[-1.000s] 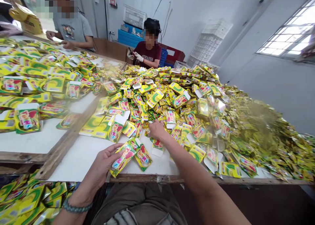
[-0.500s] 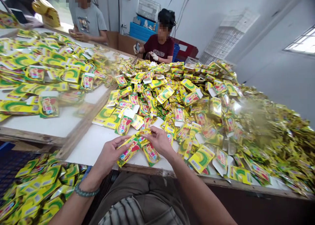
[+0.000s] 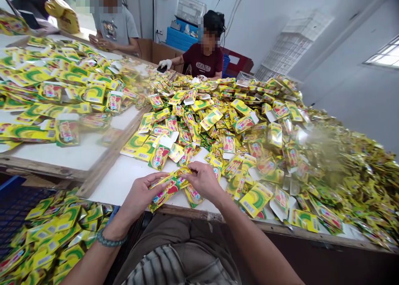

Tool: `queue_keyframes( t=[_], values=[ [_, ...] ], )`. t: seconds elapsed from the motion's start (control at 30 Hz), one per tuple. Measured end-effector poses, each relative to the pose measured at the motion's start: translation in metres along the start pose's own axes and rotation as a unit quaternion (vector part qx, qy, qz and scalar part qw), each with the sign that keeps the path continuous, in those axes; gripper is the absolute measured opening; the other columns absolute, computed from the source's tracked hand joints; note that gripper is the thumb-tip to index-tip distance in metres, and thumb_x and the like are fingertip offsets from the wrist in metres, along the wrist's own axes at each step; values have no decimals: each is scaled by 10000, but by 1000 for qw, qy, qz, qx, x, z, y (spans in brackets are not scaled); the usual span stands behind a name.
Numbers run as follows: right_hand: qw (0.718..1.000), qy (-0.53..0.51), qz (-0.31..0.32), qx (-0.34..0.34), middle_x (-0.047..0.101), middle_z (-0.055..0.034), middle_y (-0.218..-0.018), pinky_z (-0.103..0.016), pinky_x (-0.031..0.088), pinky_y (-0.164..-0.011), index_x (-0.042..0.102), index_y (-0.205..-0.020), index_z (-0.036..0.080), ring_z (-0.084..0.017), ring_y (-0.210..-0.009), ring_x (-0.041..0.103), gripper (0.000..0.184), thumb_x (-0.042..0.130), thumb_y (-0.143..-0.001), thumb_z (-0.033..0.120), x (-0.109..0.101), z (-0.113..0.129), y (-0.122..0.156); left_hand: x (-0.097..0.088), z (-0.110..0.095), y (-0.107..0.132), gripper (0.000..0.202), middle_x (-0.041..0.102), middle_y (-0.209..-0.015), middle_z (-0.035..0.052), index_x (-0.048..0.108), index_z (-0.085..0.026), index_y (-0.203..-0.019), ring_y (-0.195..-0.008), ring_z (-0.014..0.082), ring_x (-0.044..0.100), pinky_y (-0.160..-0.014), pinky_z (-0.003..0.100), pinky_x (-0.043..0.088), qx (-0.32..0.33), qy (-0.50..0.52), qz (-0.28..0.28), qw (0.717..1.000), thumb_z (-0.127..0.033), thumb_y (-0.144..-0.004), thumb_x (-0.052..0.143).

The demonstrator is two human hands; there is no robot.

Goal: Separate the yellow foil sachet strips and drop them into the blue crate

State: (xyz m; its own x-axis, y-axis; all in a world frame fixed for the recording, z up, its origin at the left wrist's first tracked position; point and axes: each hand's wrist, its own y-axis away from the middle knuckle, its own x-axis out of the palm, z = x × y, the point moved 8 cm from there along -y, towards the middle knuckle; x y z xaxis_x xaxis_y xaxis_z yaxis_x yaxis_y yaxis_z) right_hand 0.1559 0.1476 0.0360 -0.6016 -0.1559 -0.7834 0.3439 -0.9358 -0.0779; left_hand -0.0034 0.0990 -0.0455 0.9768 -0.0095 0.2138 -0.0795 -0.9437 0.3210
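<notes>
Held packet, pinched between left hand and right hand: glossy printed film, yellow-green, crinkled, catching light.

Big heap of packets across the middle: same shiny film. White flaps among them look like matt card (too small to be sure). Far right of it, a foil-like glitter, blurred.

White table top: smooth, matt board.

Near table edge: bare wood, rough and worn.

Near left, crate: blue plastic, gridded, dull.

Left wrist, bracelet: smooth green beads, slight sheen.

Brown trousers: woven cloth, matt.

Far co-worker's glove: white, matt, material unclear.
</notes>
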Motion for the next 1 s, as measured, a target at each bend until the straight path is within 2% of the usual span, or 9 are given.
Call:
queue_keyframes(
  t=[0.17,0.3,0.4,0.5,0.6,0.73,0.87,0.93,1.0],
  values=[
    [999,-7,8,49,374,50,-520,-235,186,-516,498,-541,171,-85,-525,306,283,662,-743,284,1,-3,2,1,-3,1,547,754,-1024,67,694,-161,-1062,-946,268,697,-831,325,561,15,-33,11,999,-482,-629,788],
    [983,-147,35,104,343,54,-514,-217,192,-479,525,-539,162,-74,-512,280,378,662,-725,460,12,-11,5,1,-1,1,531,763,-989,56,693,-161,-1056,-882,238,711,-799,300,565,2,-9,9,1000,-431,-614,815],
    [962,-246,57,101,424,46,-543,-204,251,-482,600,-624,151,-76,-525,339,363,654,-722,496,19,-10,8,2,3,2,517,773,-927,54,691,-152,-1039,-785,207,722,-730,278,573,-33,57,6,998,-373,-596,840],
    [948,-304,21,96,563,22,-645,-211,371,-555,645,-768,161,-103,-589,472,270,683,-698,419,18,-10,11,6,7,3,492,778,-845,48,696,-148,-1005,-679,175,716,-647,244,568,-67,117,7,991,-324,-576,858],
    [952,-288,-27,100,590,14,-645,-225,411,-573,630,-736,177,-118,-592,516,217,698,-678,375,18,-12,15,9,6,4,464,777,-803,52,707,-142,-963,-644,159,709,-611,218,557,-73,149,14,986,-312,-562,868],
    [947,-304,-36,99,651,-3,-690,-244,461,-612,634,-830,188,-145,-645,593,195,662,-716,343,24,-10,22,6,4,4,440,775,-774,55,712,-136,-945,-619,148,701,-590,206,548,-71,152,4,986,-327,-578,860],
    [966,-232,-85,75,677,-15,-747,-255,475,-666,636,-783,191,-143,-681,603,92,594,-772,272,16,-3,30,6,-1,5,420,777,-827,50,713,-140,-963,-683,147,706,-637,202,549,-26,116,-3,993,-338,-615,840],
    [969,-227,-73,63,676,-5,-742,-255,475,-664,630,-760,198,-138,-669,601,77,559,-773,228,18,2,33,8,-3,5,402,777,-851,48,715,-143,-965,-724,152,708,-667,207,551,-4,98,-4,995,-343,-635,829],
    [955,-285,-37,73,679,-4,-767,-257,484,-669,616,-819,200,-139,-688,618,88,544,-781,234,24,4,34,9,-3,5,393,776,-848,48,716,-145,-960,-729,157,708,-675,217,552,-1,95,-5,995,-349,-641,824]
  ],
)
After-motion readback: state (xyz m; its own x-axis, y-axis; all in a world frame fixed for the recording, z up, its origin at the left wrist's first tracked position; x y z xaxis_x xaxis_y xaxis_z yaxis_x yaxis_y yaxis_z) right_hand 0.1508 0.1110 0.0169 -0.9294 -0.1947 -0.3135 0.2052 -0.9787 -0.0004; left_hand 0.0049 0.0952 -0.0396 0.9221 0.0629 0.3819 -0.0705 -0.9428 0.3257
